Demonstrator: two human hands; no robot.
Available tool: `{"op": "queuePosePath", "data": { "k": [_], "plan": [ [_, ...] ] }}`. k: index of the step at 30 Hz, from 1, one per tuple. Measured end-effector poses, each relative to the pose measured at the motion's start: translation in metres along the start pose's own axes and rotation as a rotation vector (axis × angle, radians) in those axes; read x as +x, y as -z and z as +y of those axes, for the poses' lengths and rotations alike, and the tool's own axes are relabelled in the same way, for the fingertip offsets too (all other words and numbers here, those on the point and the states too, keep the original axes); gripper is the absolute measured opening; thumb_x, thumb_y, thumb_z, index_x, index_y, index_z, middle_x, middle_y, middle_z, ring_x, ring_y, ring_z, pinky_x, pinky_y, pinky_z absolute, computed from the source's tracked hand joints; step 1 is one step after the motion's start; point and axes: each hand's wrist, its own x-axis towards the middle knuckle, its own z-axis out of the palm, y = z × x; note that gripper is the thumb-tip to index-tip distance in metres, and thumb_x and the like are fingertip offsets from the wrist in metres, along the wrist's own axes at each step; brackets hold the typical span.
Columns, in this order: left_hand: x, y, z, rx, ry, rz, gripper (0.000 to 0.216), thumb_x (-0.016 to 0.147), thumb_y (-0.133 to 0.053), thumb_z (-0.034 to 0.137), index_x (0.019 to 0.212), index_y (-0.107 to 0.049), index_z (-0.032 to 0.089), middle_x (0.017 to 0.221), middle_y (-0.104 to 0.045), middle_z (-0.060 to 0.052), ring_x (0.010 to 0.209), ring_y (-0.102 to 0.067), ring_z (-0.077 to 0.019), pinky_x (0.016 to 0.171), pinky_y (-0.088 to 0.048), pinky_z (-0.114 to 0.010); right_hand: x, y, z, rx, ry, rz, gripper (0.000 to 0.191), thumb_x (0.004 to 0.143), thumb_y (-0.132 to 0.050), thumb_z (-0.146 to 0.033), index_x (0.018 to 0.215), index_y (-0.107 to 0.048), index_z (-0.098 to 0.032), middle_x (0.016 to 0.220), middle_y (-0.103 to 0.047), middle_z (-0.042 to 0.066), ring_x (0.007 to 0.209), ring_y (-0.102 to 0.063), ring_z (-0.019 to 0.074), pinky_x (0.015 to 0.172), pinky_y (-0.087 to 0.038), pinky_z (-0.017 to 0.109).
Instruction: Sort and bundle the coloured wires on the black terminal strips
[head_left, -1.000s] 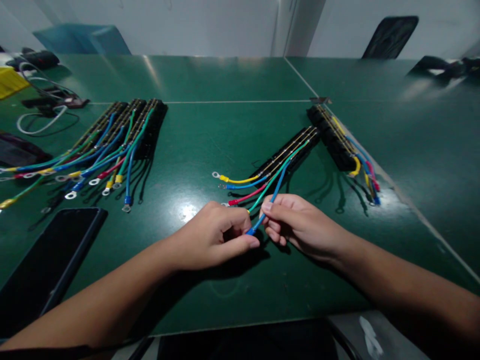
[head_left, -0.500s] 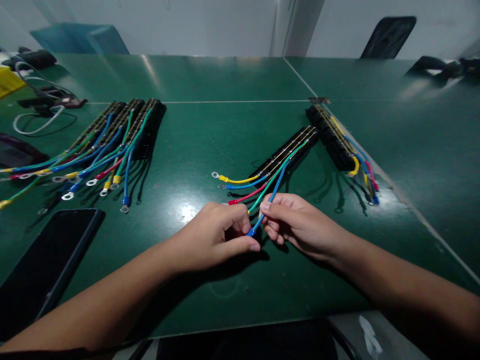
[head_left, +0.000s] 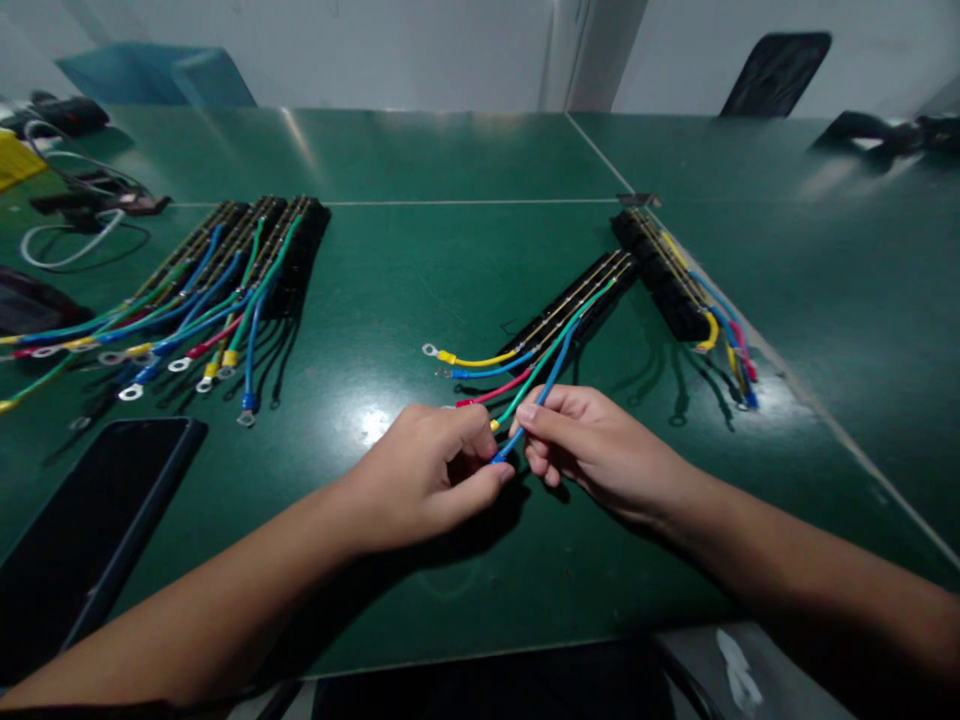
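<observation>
A black terminal strip (head_left: 577, 300) lies slantwise in the middle of the green table (head_left: 450, 250), with yellow, blue, red and green wires fanning out from it toward me. My left hand (head_left: 427, 475) is closed, pinching the lug end of the blue wire (head_left: 547, 385) between thumb and fingers. My right hand (head_left: 592, 445) is closed too, its fingertips gripping the same blue wire just behind the lug. The two hands touch at the wire's end. The lug itself is mostly hidden by my fingers.
A second wired strip (head_left: 664, 275) lies to the right, near the table seam. Several wired strips (head_left: 247, 260) lie bundled at the left. A black phone (head_left: 90, 530) rests at the near left. Cables and a yellow object sit at the far left; a dark chair (head_left: 776, 70) stands behind.
My left thumb has shifted slightly up along the blue wire's end and both hands have drawn a little closer together. The view has drifted slightly; the strips have not moved.
</observation>
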Motion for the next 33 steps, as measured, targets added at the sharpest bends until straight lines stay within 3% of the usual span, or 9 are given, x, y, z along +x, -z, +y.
{"op": "queuePosePath", "data": {
  "k": [7,15,22,29,33],
  "plan": [
    [-0.0010,-0.0034,0.0009,0.052,-0.031,0.072,0.016,0.081,-0.062,0.026,0.075,-0.053,0.015,0.062,-0.055,0.005,0.052,-0.047,-0.0058,0.051,-0.031,-0.018,-0.0002,0.0007,0.0016,-0.027,0.022,0.008,0.025,0.083,-0.062,-0.037,0.075,-0.058,-0.015,0.054,-0.056,-0.003,0.045,-0.049,0.0061,0.043,-0.038,0.018],
    [0.0005,-0.0014,0.0019,0.102,-0.035,-0.014,0.017,0.087,-0.053,0.022,0.073,-0.057,0.016,0.058,-0.054,0.005,0.049,-0.045,-0.0061,0.050,-0.028,-0.019,-0.0008,0.0003,-0.0003,-0.088,0.018,0.014,0.023,0.086,-0.058,-0.036,0.078,-0.059,-0.014,0.056,-0.056,-0.002,0.045,-0.048,0.0068,0.043,-0.037,0.019],
    [-0.0020,-0.0023,-0.0009,0.076,0.061,0.094,0.020,0.082,-0.061,0.031,0.071,-0.058,0.015,0.055,-0.056,0.005,0.046,-0.046,-0.0058,0.047,-0.030,-0.018,0.0003,0.0015,0.0022,-0.030,0.016,0.018,0.024,0.084,-0.060,-0.037,0.076,-0.058,-0.015,0.055,-0.056,-0.002,0.045,-0.048,0.0063,0.043,-0.037,0.018],
    [-0.0019,-0.0008,0.0009,0.071,0.037,-0.027,0.019,0.088,-0.052,0.026,0.074,-0.058,0.016,0.057,-0.056,0.005,0.049,-0.046,-0.0066,0.050,-0.030,-0.020,-0.0002,0.0006,0.0001,-0.030,0.009,0.014,0.023,0.084,-0.061,-0.036,0.077,-0.060,-0.014,0.055,-0.055,-0.002,0.046,-0.048,0.0056,0.043,-0.037,0.017],
    [-0.0001,-0.0006,-0.0002,0.048,0.038,0.001,0.018,0.084,-0.059,0.029,0.073,-0.057,0.015,0.059,-0.056,0.005,0.051,-0.047,-0.0061,0.050,-0.030,-0.019,0.0002,0.0010,0.0004,-0.023,0.015,0.008,0.023,0.083,-0.062,-0.036,0.077,-0.060,-0.014,0.056,-0.056,-0.002,0.046,-0.048,0.0057,0.043,-0.037,0.017]
  ]
}}
